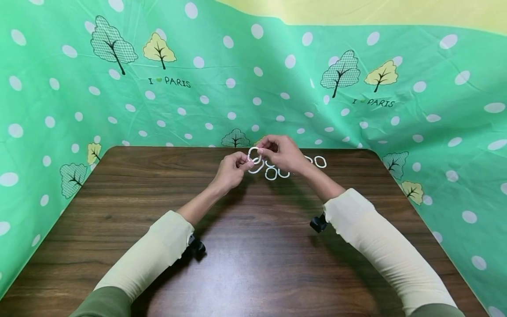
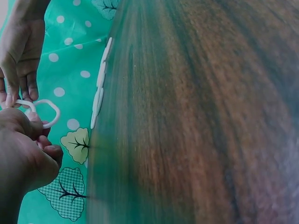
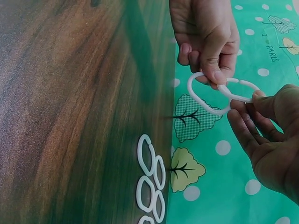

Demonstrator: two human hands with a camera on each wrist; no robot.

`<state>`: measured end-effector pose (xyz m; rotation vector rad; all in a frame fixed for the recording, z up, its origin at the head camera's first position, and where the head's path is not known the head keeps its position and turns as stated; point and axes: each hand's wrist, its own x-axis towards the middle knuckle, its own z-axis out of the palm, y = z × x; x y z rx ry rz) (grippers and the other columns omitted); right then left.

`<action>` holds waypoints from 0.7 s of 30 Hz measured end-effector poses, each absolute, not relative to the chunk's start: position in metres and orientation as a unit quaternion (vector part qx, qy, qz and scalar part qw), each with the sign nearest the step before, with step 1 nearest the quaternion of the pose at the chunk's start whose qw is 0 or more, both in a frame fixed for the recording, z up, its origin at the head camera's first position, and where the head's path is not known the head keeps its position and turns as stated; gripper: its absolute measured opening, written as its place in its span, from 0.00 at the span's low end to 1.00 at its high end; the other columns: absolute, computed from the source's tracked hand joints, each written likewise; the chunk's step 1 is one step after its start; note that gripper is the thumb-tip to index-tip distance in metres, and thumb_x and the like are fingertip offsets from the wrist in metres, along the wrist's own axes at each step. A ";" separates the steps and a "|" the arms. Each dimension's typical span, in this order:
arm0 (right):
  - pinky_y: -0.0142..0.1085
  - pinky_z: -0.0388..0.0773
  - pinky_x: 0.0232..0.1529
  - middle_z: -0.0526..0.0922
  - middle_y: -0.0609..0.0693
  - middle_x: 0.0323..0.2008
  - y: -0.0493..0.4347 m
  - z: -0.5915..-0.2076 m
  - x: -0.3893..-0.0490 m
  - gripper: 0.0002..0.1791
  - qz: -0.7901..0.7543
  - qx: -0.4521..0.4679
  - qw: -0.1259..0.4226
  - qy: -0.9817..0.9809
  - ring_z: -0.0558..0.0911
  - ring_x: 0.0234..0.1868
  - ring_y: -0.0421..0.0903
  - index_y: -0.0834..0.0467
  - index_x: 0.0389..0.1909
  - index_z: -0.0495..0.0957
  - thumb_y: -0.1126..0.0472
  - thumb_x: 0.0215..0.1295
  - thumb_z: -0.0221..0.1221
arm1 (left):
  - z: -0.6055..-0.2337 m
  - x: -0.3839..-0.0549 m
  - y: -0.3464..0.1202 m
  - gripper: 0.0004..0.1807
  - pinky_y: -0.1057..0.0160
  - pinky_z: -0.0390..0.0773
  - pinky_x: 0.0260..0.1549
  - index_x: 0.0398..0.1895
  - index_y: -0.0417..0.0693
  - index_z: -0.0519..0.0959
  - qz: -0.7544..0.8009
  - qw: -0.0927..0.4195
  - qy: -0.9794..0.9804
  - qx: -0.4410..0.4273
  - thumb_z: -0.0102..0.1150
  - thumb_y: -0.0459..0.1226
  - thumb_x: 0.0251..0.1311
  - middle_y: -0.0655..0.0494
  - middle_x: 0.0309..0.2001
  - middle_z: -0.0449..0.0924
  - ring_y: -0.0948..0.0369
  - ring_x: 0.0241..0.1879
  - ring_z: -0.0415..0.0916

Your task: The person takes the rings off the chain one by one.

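Two white plastic rings are held up over the table's far edge, overlapping each other where the hands meet. My left hand (image 1: 231,171) pinches the lower white ring (image 3: 195,99) between thumb and finger, right at the overlap. The upper white ring (image 1: 254,148), which has a small gap in its outline, is pinched by my right hand (image 1: 284,154) from the other side. In the right wrist view that hand's other fingers extend below the ring. Below and beyond the right hand, several more white rings (image 1: 271,179) lie flat on the table, partly hidden by it.
The dark wood-grain table (image 1: 253,246) ends just behind the rings. A green polka-dot cloth (image 1: 257,88) with printed trees hangs along its back and sides. Small black devices (image 1: 196,247) are strapped at both light sleeves.
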<state>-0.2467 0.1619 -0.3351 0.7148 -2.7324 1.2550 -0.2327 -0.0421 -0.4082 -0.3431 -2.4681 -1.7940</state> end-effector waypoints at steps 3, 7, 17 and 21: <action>0.31 0.75 0.36 0.91 0.58 0.41 0.162 -0.336 -0.248 0.07 0.408 0.228 0.023 -0.884 0.80 0.34 0.43 0.61 0.51 0.90 0.64 0.81 0.67 | -0.410 -0.233 -0.044 0.05 0.69 0.74 0.37 0.42 0.36 0.86 -0.593 0.034 -0.796 -0.116 0.71 0.32 0.76 0.56 0.33 0.84 0.65 0.34 0.74; 0.31 0.75 0.35 0.91 0.59 0.41 0.162 -0.336 -0.250 0.08 0.409 0.224 0.019 -0.884 0.79 0.33 0.43 0.61 0.52 0.90 0.63 0.82 0.67 | -0.411 -0.234 -0.046 0.06 0.70 0.75 0.38 0.44 0.35 0.87 -0.598 0.029 -0.793 -0.115 0.71 0.32 0.76 0.55 0.34 0.85 0.66 0.35 0.75; 0.29 0.77 0.35 0.91 0.62 0.42 0.160 -0.339 -0.250 0.07 0.425 0.222 0.016 -0.878 0.84 0.35 0.47 0.62 0.52 0.90 0.63 0.81 0.68 | -0.411 -0.234 -0.048 0.08 0.71 0.76 0.31 0.45 0.34 0.87 -0.598 0.011 -0.796 -0.092 0.72 0.33 0.76 0.55 0.31 0.84 0.65 0.32 0.77; 0.30 0.78 0.36 0.92 0.62 0.42 0.159 -0.340 -0.250 0.08 0.427 0.218 0.018 -0.877 0.85 0.35 0.44 0.62 0.52 0.90 0.63 0.82 0.67 | -0.411 -0.234 -0.049 0.07 0.70 0.77 0.26 0.45 0.34 0.87 -0.612 -0.001 -0.787 -0.081 0.71 0.32 0.76 0.55 0.30 0.84 0.63 0.29 0.79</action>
